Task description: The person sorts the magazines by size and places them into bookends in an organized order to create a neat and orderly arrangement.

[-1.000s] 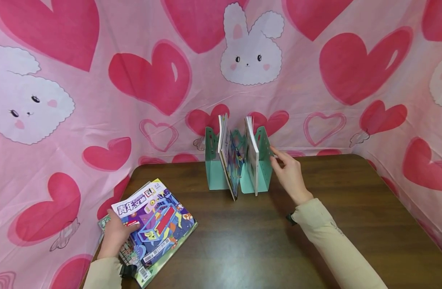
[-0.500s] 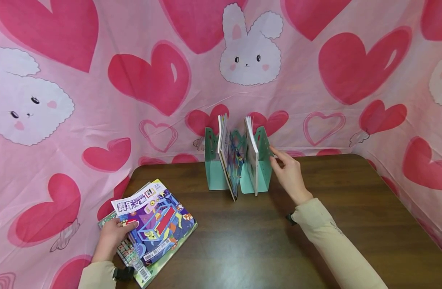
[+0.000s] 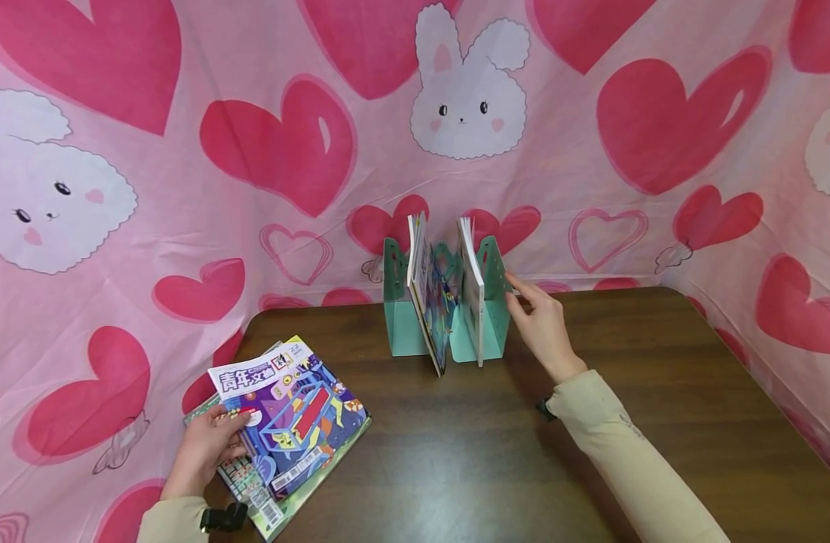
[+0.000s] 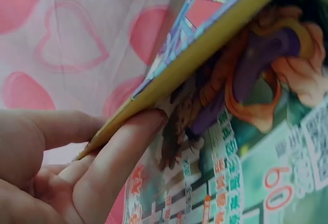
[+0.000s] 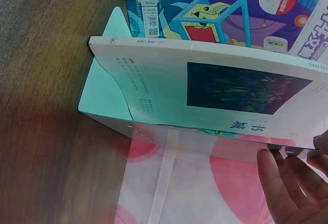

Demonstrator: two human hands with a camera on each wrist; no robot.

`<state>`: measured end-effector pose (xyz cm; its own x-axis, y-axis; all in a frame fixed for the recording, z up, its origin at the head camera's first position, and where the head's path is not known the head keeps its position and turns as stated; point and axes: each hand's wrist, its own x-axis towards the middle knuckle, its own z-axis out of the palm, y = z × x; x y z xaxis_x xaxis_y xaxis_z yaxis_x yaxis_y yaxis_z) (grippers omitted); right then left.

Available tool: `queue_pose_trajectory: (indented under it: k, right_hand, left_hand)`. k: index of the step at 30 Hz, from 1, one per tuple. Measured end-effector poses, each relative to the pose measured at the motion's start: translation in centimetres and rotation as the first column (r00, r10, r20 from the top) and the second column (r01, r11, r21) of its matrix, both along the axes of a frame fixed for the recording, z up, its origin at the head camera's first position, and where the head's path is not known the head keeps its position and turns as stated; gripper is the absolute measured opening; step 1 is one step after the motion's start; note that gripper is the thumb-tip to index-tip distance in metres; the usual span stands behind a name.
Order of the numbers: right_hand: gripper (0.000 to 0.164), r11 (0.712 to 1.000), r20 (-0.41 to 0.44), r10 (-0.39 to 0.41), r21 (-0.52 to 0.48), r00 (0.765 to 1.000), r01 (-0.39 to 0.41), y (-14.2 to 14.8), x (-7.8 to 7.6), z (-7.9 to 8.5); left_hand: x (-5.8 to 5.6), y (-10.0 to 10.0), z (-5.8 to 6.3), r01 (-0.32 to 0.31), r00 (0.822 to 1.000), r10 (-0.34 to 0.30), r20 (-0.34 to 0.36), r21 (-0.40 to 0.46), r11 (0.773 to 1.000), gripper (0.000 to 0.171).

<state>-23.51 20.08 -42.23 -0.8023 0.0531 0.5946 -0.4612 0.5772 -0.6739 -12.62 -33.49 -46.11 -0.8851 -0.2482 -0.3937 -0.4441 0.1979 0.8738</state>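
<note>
My left hand (image 3: 207,445) pinches the left edge of a purple-and-blue magazine (image 3: 306,422), which lies over a green-covered magazine (image 3: 286,516) at the table's left. In the left wrist view the thumb is on one side of the pinched edge, fingers (image 4: 120,165) on the other, and that edge is raised off the green cover. A mint-green book rack (image 3: 404,335) stands at the back, with a white magazine (image 3: 472,302) and other colourful magazines (image 3: 431,309) upright in it. My right hand (image 3: 543,328) touches the rack's right side panel, its fingers (image 5: 274,178) mostly extended outside it.
The dark wooden table (image 3: 401,452) runs up to a pink cloth (image 3: 292,45) printed with hearts and rabbits, behind and at both sides. The upright magazines jut forward past the rack's front edge.
My left hand has drawn down and left along the purple-and-blue magazine's edge, with its fingers now under that edge. The right hand stays at the rack.
</note>
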Motion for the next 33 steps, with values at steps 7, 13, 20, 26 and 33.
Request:
queue_pose_trajectory:
  k: [7,13,20,26,33]
  right_hand:
    - [0.038,1.0,0.014,-0.002,0.002,1.0,0.002,0.0,0.0,0.0]
    - [0.038,1.0,0.023,0.003,-0.008,1.0,-0.003,0.0,0.0,0.0]
    - [0.038,1.0,0.02,-0.005,-0.005,1.0,0.005,0.0,0.0,-0.1]
    - [0.039,1.0,0.019,-0.008,-0.005,1.0,0.008,0.0,0.0,-0.2]
    - [0.039,1.0,0.029,0.003,-0.016,1.0,-0.003,0.0,0.0,0.0]
  left_hand:
    - [-0.1,0.4,0.4,0.014,1.0,-0.013,-0.024,0.035,0.999,0.073]
    - [0.1,1.1,0.5,0.004,0.997,-0.002,-0.082,0.021,1.0,0.067]
    - [0.4,2.5,1.4,-0.014,0.987,0.017,-0.158,0.021,1.0,0.06]
    - [0.8,4.3,2.5,-0.056,0.964,0.033,-0.264,-0.081,0.995,0.054]
    - [1.1,6.1,3.8,-0.098,0.923,0.016,-0.385,-0.193,0.976,0.051]
